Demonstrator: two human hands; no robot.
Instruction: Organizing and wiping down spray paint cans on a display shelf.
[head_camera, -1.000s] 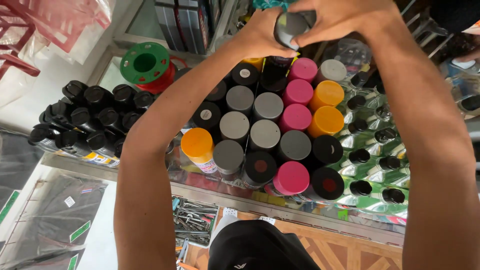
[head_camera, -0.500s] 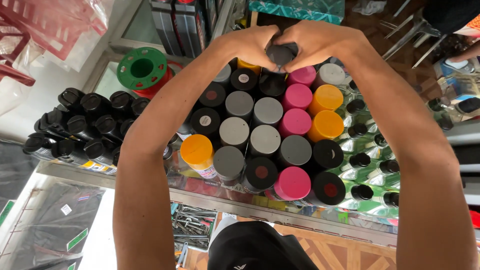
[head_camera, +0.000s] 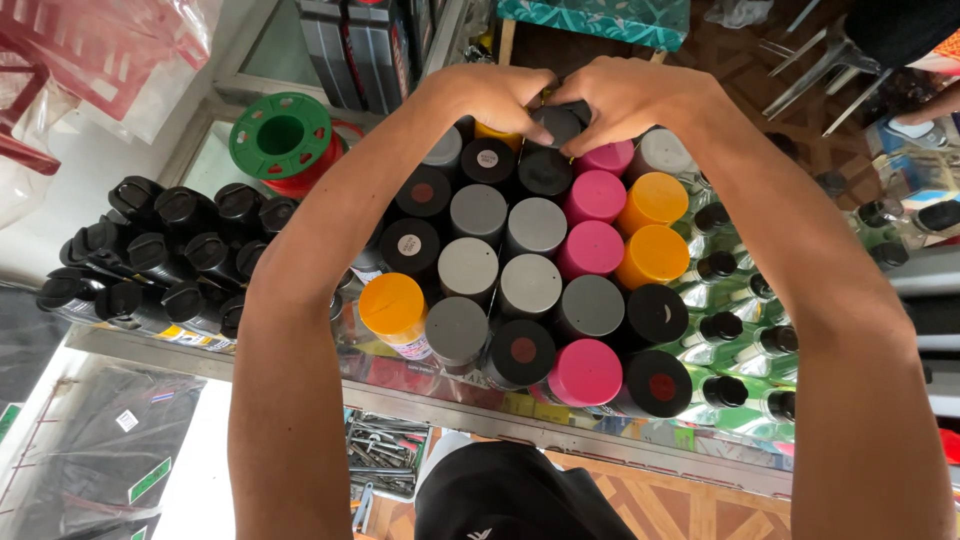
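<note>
Both my hands meet at the far end of a cluster of spray cans standing on a glass counter. My left hand (head_camera: 495, 95) and my right hand (head_camera: 630, 95) together grip a dark-capped spray can (head_camera: 556, 122), held just above the back row. Below it stand cans with grey caps (head_camera: 478, 213), pink caps (head_camera: 594, 196), orange caps (head_camera: 652, 202) and black caps (head_camera: 521, 353). An orange-capped can (head_camera: 392, 305) stands at the near left corner. My forearms stretch over the whole group.
Black-capped bottles (head_camera: 160, 260) lie bunched at the left. A green spool (head_camera: 281, 135) sits behind them. Small black-capped bottles (head_camera: 735, 330) stand at the right. The metal edge of the glass counter (head_camera: 420, 405) runs along the front. Another person's hand (head_camera: 930, 105) shows at far right.
My hands have come down and toward me with the dark-capped can, from raised above the group to just over the back row.
</note>
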